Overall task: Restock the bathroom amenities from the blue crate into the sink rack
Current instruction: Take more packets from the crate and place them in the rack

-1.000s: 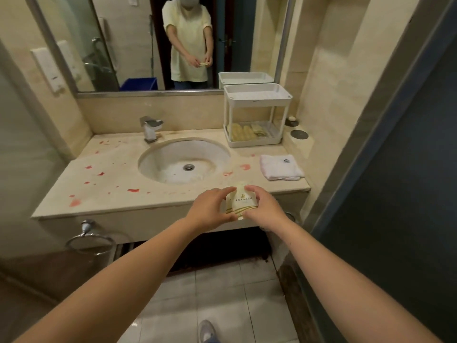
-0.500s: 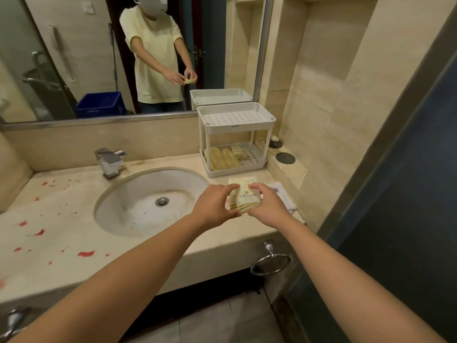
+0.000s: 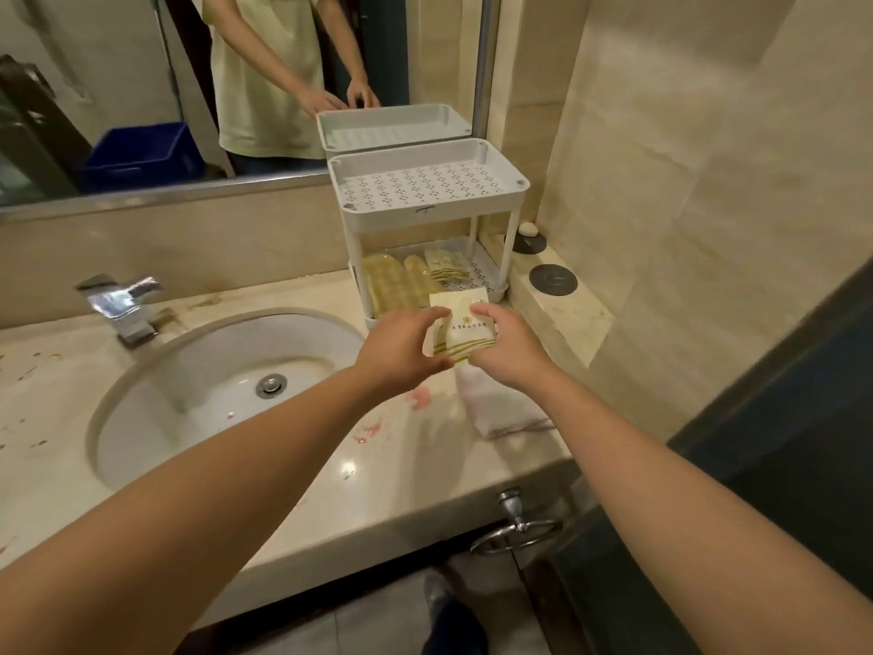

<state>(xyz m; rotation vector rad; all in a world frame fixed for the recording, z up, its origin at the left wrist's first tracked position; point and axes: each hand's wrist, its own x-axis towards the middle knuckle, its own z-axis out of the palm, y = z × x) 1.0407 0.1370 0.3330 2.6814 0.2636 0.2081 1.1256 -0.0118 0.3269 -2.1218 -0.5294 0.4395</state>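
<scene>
Both hands on the packet stack (image 3: 465,330): left hand (image 3: 406,352) pinches its left edge, right hand (image 3: 508,352) its right edge, fingers curled, none spread. The stack is in the air over the bench (image 3: 330,465), just in front of the sink rack (image 3: 427,210), level with the lower tier's front lip. The rack is at 12 o'clock from the hands.

Risks, my read:
- The stack is loose and glossy. If one hand lets go to feed it in, it may fan out and slip.
- A drop toward 9 o'clock lands in the sink (image 3: 189,371), and wet packets are scrap.
- The lower tier opening is low, so the stack held upright could catch the lip or the upper tier.
- The rack looks light. A push could slide it or upset the rows already inside.

Counts:
- Rack: 1, with 2 tiers.
- Held packets: at least 2, exact number unreadable.
- Lower tier: 2 rows of yellowish wrapped items (image 3: 392,286) and 1 row of striped packets (image 3: 446,269); pieces per row can't be told.
- Blue crate (image 3: 141,153): 1, seen only in the mirror at 10 o'clock.
- Towel (image 3: 500,404): 1, at 6 o'clock under the right hand.
- Faucet (image 3: 125,304): 1.
- Dark discs at 2 o'clock: 2, the far one carrying a soap (image 3: 528,229).
</scene>
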